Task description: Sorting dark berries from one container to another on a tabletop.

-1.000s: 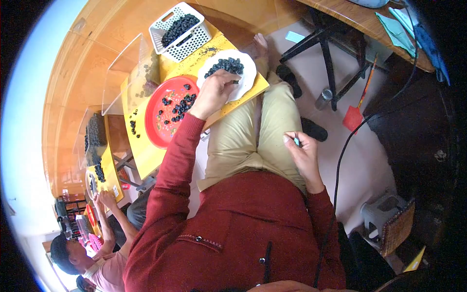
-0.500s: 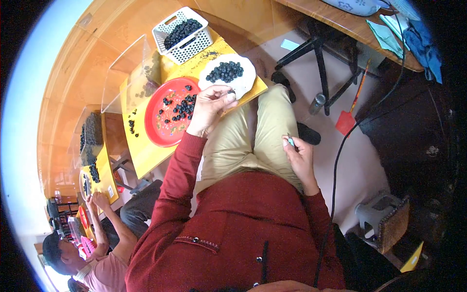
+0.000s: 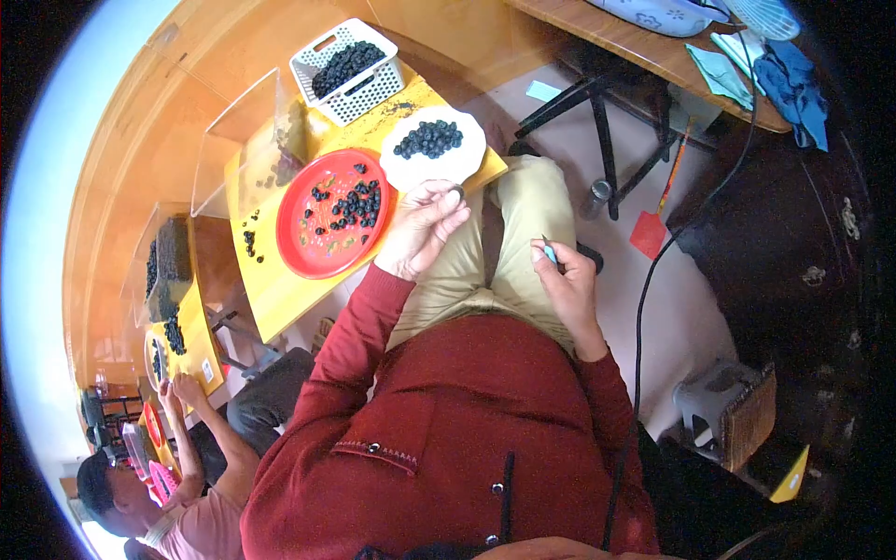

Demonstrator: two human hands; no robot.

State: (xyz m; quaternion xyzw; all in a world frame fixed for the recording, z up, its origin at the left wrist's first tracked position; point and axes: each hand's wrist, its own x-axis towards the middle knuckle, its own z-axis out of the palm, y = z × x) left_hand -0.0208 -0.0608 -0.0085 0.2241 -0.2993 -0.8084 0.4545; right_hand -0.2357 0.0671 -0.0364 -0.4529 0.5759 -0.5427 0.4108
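My left hand [image 3: 422,229] is raised over my lap, just off the yellow table's near corner. Between its thumb and fingers it pinches a small dark round piece [image 3: 457,191]. Over my right thigh, my right hand [image 3: 568,285] closes on a small pointed tool with a light-blue handle [image 3: 549,252], its thin tip sticking up. Closest to the left hand are a white plate [image 3: 399,173] bearing a heap of dark round pieces [image 3: 429,140] and a red round tray [image 3: 301,252] with more of them scattered among coloured specks.
A white perforated basket [image 3: 371,101] of dark pieces stands at the back of the yellow table [image 3: 271,313], beside a clear plastic box [image 3: 245,140]. Another person [image 3: 201,495] works at the left. A black cable [image 3: 642,341] hangs to my right, near a grey stool [image 3: 709,401].
My left hand has drawn back from the plate toward my lap, still pinching the dark piece. My right hand has shifted slightly up and left with the tool.
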